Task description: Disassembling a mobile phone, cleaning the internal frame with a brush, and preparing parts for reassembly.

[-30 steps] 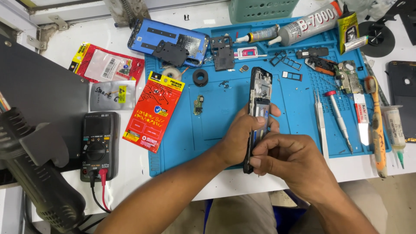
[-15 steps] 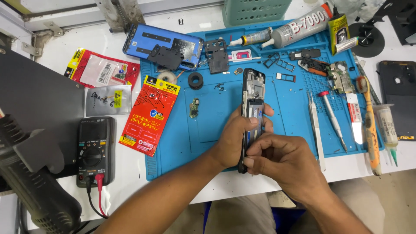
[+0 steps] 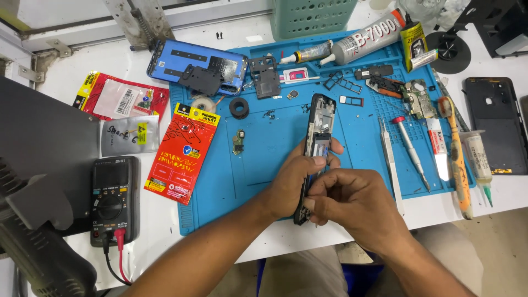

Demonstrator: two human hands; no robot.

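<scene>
Blue repair mat [image 3: 264,159]: our left hand [image 3: 291,184] grips the stripped phone frame [image 3: 313,148], right hand [image 3: 346,201] fingers pinched, perhaps on a tool; removed parts lie around, reassembly remains.

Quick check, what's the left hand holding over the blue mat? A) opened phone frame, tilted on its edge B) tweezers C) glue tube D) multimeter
A: the left hand grips the opened phone frame on its edge above the blue mat, while the right hand works at its lower end; the multimeter sits untouched off the mat.
</scene>
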